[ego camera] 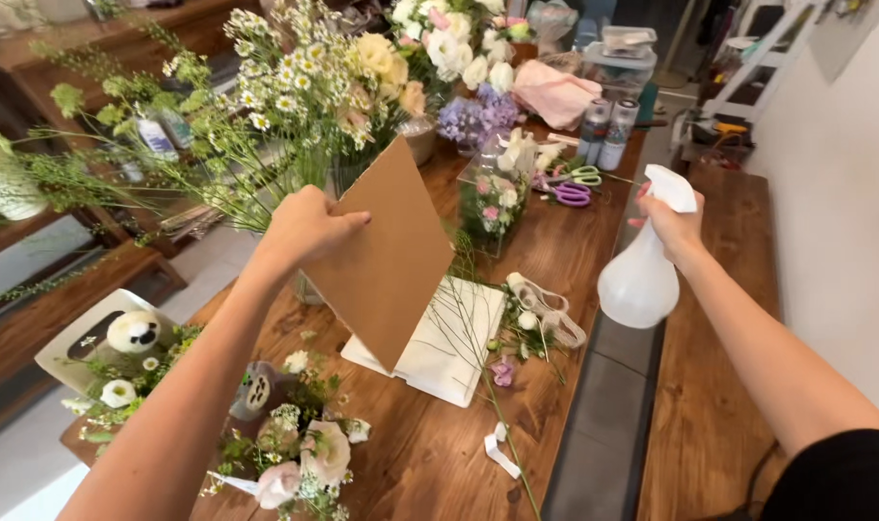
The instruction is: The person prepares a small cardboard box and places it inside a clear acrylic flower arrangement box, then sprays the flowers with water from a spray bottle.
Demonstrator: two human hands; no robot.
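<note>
- Flowers pretty much everywhere on the long brown wooden table (pixel 430 453), with bunches of daisies and greenery (pixel 285 96) packed along the far left.
- A flat brown cardboard sheet (pixel 386 256) is held tilted up by the left hand (pixel 304 227), fingers clamped over its top left edge.
- Its lower corner is seen just above a folded stack of white paper (pixel 454 338) on the table.
- A white plastic spray bottle (pixel 642 270) is gripped at the neck by the right hand (pixel 673 227), raised over the table's right side.
- Small clear box of pink and white flowers (pixel 493 198) is spotted behind the sheet; purple and green scissors (pixel 575 185) lie further back.
</note>
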